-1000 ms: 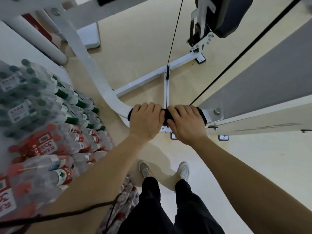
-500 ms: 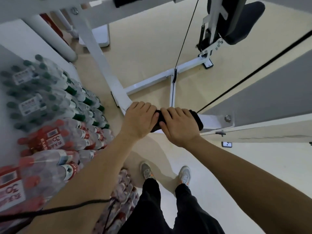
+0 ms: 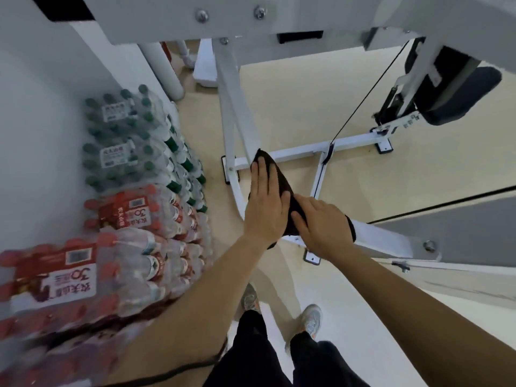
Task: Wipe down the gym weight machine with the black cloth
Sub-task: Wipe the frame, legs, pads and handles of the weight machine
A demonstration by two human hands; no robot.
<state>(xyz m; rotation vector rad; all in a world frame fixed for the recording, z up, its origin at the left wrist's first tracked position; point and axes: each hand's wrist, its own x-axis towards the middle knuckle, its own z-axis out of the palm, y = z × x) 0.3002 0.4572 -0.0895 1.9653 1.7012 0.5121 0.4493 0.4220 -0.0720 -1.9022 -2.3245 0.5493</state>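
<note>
The black cloth (image 3: 282, 180) lies draped over the white curved frame bar (image 3: 240, 118) of the weight machine, where the bar bends. My left hand (image 3: 266, 202) lies flat on the cloth with straight fingers pointing up the bar, pressing it on. My right hand (image 3: 324, 224) rests on the cloth's lower end just right of the left hand, fingers bent over it on the bar (image 3: 382, 241). Part of the cloth is hidden under both hands.
Shrink-wrapped packs of water bottles (image 3: 131, 208) are stacked against the wall at left. A black cable (image 3: 360, 101) runs down to the white floor frame (image 3: 349, 143). The black padded seat (image 3: 458, 93) sits at upper right. My feet (image 3: 282, 311) stand on the beige floor.
My left hand opened out flat and slid up the curved bar with the cloth. My right hand followed leftward along the bar. The view tilted up toward the machine's upper frame.
</note>
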